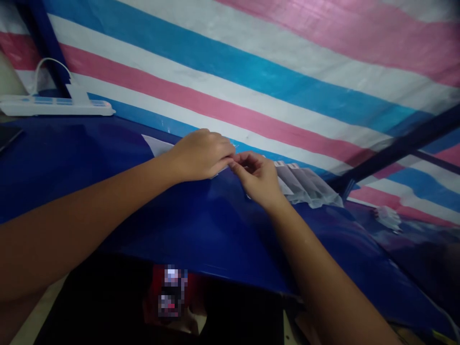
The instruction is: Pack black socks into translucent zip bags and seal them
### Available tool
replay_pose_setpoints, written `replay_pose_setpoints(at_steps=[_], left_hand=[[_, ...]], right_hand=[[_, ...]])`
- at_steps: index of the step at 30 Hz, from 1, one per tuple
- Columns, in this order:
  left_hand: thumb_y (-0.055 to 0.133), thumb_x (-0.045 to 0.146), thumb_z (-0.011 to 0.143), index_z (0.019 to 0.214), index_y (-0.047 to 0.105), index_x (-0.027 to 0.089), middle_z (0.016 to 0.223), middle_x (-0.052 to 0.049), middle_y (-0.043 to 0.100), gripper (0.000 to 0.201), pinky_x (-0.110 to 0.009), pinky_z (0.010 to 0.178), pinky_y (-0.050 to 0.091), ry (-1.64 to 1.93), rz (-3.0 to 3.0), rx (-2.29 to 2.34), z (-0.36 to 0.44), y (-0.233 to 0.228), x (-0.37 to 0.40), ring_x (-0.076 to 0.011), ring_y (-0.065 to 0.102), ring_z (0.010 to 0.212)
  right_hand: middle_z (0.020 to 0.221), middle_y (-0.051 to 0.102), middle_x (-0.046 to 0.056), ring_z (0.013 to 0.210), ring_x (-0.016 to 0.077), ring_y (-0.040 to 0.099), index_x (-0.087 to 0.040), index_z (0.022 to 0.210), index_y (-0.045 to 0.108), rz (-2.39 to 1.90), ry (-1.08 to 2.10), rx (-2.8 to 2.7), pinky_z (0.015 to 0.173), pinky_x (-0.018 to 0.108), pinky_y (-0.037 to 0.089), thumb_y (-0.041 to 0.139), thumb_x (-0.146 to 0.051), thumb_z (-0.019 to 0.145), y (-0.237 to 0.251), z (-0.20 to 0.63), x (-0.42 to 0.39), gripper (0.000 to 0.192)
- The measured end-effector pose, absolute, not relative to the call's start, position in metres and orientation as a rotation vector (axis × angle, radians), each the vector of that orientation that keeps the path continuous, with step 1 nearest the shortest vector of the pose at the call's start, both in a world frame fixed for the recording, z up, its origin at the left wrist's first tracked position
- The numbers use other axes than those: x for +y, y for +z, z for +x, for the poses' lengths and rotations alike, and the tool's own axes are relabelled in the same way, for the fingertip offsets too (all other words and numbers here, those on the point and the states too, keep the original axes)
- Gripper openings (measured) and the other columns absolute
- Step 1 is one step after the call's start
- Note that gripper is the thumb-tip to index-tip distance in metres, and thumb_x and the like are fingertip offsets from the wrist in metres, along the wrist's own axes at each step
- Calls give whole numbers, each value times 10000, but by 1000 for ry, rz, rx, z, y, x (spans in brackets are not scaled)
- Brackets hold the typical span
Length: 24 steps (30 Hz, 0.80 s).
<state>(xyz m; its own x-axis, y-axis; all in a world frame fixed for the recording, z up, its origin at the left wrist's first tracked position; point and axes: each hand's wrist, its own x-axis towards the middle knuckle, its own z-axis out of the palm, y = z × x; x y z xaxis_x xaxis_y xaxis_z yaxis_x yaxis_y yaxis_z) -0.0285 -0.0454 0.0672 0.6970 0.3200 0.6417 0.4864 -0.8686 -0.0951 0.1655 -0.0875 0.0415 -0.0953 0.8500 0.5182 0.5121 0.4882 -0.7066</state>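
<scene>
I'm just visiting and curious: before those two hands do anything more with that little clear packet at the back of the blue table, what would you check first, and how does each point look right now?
1. Both hands on the work: left hand and right hand meet fingertip to fingertip. Ok.
2. Grip on the clear packet: mostly hidden under the fingers. Cannot tell.
3. Stack of clear sleeves lies beside the right hand, apart from it. Ok.
4. Power strip sits far left, away from both arms. Ok.
5. Lighting on the blue table: dim. Not ok.

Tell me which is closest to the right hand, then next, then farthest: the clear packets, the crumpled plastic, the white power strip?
From the right hand:
1. Clear packets, just beside it on the right.
2. Crumpled plastic, farther right.
3. White power strip, far left corner.
</scene>
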Motion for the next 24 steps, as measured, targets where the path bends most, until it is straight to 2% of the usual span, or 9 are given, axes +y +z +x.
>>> replay_pose_setpoints(at_steps=[8,13,16,24], left_hand=[[548,327,937,1001,708,189,956,-54,740,221,-300,705,442,-982,-2718,-719,-32,64,-45,-200,665,854],[514,406,960,886,737,188,836,-64,737,320,-304,670,426,-837,-2730,-776,-35,66,-43,-205,657,778],[465,398,992,893,748,187,850,-68,746,367,-305,671,425,-775,-2733,-747,-36,66,-41,-208,666,802],[494,393,987,928,754,207,907,-50,759,325,-297,660,422,-821,-2747,-732,-36,64,-40,-209,682,849]], right_hand=[[829,691,18,732,160,616,-228,880,676,-1119,464,-1761,673,338,497,712,-334,853,40,169,-86,115],[833,705,28,738,168,633,-234,864,686,-1177,455,-1729,680,342,521,720,-365,848,39,170,-85,137],[856,727,41,761,184,658,-236,863,707,-1213,444,-1712,701,355,544,732,-395,837,39,171,-85,163],[835,749,25,781,191,700,-239,858,750,-1111,498,-1725,731,356,561,763,-341,818,40,173,-86,110]])
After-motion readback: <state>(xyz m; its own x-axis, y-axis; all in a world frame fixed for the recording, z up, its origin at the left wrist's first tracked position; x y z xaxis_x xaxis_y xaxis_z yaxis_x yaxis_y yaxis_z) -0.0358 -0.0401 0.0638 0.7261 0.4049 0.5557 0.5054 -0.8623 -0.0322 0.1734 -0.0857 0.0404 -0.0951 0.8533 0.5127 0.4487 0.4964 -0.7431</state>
